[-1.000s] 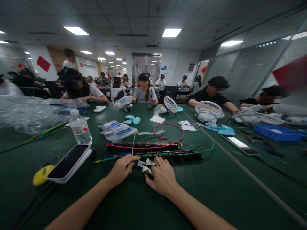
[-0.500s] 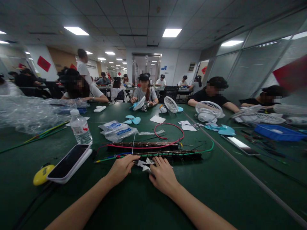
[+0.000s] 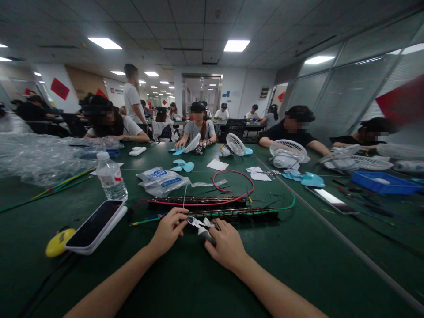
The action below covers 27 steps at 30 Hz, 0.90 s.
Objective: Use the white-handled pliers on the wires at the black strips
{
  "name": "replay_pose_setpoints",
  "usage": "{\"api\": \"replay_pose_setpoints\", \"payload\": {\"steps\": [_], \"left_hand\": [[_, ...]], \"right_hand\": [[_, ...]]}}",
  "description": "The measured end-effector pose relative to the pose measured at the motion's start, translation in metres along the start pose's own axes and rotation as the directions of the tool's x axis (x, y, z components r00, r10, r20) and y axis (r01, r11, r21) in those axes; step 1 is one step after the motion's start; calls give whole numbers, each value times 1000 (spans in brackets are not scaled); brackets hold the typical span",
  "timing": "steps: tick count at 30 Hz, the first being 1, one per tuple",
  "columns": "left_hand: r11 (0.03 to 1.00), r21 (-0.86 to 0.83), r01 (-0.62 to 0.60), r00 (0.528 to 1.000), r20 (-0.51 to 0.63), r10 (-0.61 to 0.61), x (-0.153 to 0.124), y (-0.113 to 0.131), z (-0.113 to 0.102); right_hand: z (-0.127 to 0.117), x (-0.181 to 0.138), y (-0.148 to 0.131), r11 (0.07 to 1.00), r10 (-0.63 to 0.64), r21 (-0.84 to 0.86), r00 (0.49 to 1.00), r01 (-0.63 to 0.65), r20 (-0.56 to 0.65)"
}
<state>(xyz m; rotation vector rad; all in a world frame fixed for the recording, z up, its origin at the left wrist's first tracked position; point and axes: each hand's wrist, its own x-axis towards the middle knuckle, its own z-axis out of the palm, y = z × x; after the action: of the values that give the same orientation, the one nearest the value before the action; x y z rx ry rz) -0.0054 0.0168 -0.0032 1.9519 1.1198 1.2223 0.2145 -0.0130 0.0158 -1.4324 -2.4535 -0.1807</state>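
Observation:
My left hand (image 3: 168, 231) is closed in a pinch on a thin white cable tie (image 3: 184, 199) that rises from a bundle of coloured wires (image 3: 155, 217) at the left end of a long dark terminal strip (image 3: 232, 215). My right hand (image 3: 225, 245) is wrapped round small white-handled cutters (image 3: 201, 226), whose jaws point left toward the pinched spot. A second dark strip (image 3: 198, 201) lies just behind, with a red wire (image 3: 245, 176) looping over it and a green wire (image 3: 288, 205) at the right.
On the green table: a phone on a white case (image 3: 96, 225), a yellow object (image 3: 56, 245), a water bottle (image 3: 111, 176), plastic bags (image 3: 162, 180), bubble wrap (image 3: 36, 157), small fans (image 3: 286, 152), blue fan blades (image 3: 183, 165), another phone (image 3: 329, 199), a blue tray (image 3: 384, 182). Several other people sit around.
My right hand has shifted the cutters left, closer to my left hand's pinch. A person standing at the back left has walked to the right. The seated person opposite has tilted a fan.

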Motion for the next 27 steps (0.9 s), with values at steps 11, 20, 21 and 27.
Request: {"api": "replay_pose_setpoints", "payload": {"steps": [11, 20, 21, 27], "left_hand": [[1000, 2, 20, 999, 26, -20, 1, -1, -1], [1000, 11, 27, 999, 43, -28, 1, -1, -2], [1000, 13, 24, 999, 46, -24, 1, -1, -2], [1000, 22, 17, 999, 50, -18, 1, 1, -2]], "right_hand": [[-3, 1, -3, 1000, -16, 20, 1000, 16, -8], [-5, 1, -3, 999, -37, 32, 999, 37, -11], [-5, 1, -3, 999, -38, 31, 999, 39, -12], [-5, 1, -3, 999, -44, 22, 999, 43, 5]]}}
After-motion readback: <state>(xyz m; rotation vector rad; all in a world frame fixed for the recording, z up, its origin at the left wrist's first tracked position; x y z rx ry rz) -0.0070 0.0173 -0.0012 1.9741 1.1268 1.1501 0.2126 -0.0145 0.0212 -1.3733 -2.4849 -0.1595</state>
